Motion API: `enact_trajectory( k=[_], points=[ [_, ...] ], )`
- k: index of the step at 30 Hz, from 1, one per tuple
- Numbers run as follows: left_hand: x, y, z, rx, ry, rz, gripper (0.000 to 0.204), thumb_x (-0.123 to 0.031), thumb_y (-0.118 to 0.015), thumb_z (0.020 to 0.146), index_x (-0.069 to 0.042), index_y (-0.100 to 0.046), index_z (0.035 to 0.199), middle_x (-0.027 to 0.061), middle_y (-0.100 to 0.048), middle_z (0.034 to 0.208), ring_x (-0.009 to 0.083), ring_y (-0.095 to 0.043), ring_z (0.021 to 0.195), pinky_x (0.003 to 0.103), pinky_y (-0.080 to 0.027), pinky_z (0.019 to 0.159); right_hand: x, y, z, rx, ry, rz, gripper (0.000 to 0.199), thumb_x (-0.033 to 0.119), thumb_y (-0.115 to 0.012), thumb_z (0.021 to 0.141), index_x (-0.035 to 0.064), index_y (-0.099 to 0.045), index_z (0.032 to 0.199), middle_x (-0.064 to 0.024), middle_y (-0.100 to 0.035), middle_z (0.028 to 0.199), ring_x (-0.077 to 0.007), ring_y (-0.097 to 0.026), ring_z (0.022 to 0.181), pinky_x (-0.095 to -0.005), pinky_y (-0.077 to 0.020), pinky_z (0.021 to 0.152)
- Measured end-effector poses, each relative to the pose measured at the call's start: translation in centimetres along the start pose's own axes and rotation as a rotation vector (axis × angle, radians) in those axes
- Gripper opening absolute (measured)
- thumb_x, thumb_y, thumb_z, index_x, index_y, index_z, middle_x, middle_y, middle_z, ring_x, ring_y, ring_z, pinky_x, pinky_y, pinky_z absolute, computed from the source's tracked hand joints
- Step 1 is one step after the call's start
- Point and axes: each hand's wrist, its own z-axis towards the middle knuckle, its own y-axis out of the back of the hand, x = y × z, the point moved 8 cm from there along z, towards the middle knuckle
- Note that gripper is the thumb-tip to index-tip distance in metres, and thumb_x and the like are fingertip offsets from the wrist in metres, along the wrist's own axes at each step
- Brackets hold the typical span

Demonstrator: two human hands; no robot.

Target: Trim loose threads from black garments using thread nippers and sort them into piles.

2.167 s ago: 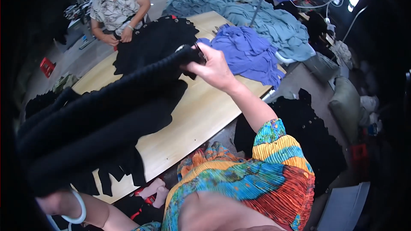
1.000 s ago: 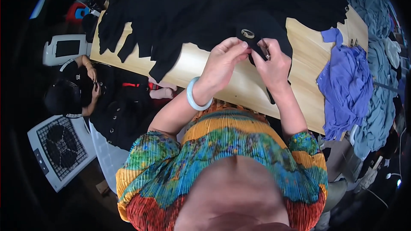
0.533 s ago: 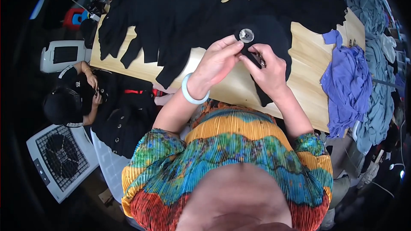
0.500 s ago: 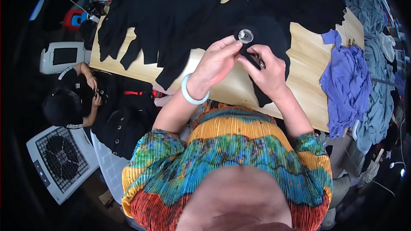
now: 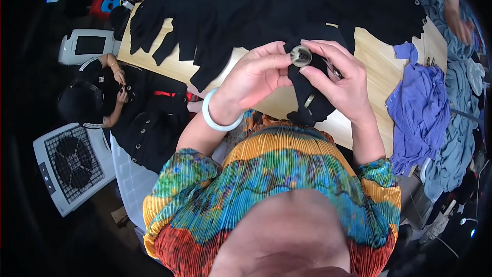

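Note:
A large round greyish button (image 5: 301, 57) sits on black cloth between my two hands, above the table's near side. My left hand (image 5: 251, 78), with a pale bangle at its wrist, is closed, its thumb at the button's left edge. From the other side the thumb and forefinger of my right hand (image 5: 342, 79) close about the button. A small dark metal tool (image 5: 335, 72) lies within the right hand's fingers, its kind mostly hidden. The black cloth (image 5: 319, 88) hangs below the hands, with a second button (image 5: 309, 100) seen at a slant.
Black garments (image 5: 220, 10) spread over the pale wooden table (image 5: 376, 82). Purple cloth (image 5: 417, 105) hangs over the right edge, beside grey-blue cloth (image 5: 456, 123). Another person's hand (image 5: 464, 30) blurs at far right. At left, a person (image 5: 84, 92) handles black cloth near a floor fan (image 5: 77, 161).
My hands have come nearer to me, bringing the button and cloth along. The right thumb and forefinger now reach the button. A second button shows, and the view has shifted slightly.

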Motion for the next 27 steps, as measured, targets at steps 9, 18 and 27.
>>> enact_trajectory(
  k=[9,18,27],
  points=[
    [1.5,-1.6,-0.1,-0.203,-0.078,0.079,0.010,-0.008,-0.047,0.082,-0.005,-0.053,0.089,0.0041,-0.057,0.088,0.0119,-0.053,0.080,0.027,-0.044,0.073,-2.5,1.0,-2.2,0.060,-0.177,0.131,0.032,-0.002,-0.062,0.068,-0.0027,-0.056,0.100,-0.0092,-0.056,0.094,-0.0133,-0.055,0.081,-0.0224,-0.0431,0.070],
    [4.2,-1.5,-0.6,-0.132,-0.029,-0.084,0.016,-0.013,-0.043,0.086,-0.003,-0.053,0.091,0.0050,-0.055,0.092,0.0123,-0.051,0.084,0.026,-0.043,0.074,-1.0,0.7,-2.9,0.040,0.034,-0.105,0.022,-0.005,-0.060,0.064,0.0018,-0.058,0.086,-0.0062,-0.057,0.080,-0.0132,-0.056,0.060,-0.0209,-0.0440,0.052],
    [3.8,-3.6,-1.9,-0.004,-0.115,-0.152,0.022,-0.011,-0.045,0.084,-0.001,-0.049,0.103,0.0066,-0.056,0.097,0.0154,-0.053,0.088,0.028,-0.041,0.077,-0.3,3.2,-1.9,-0.097,-0.108,0.152,0.004,0.001,-0.059,0.074,-0.0016,-0.057,0.075,-0.0012,-0.053,0.068,-0.0049,-0.044,0.056,-0.0181,-0.0354,0.051]
  ],
)
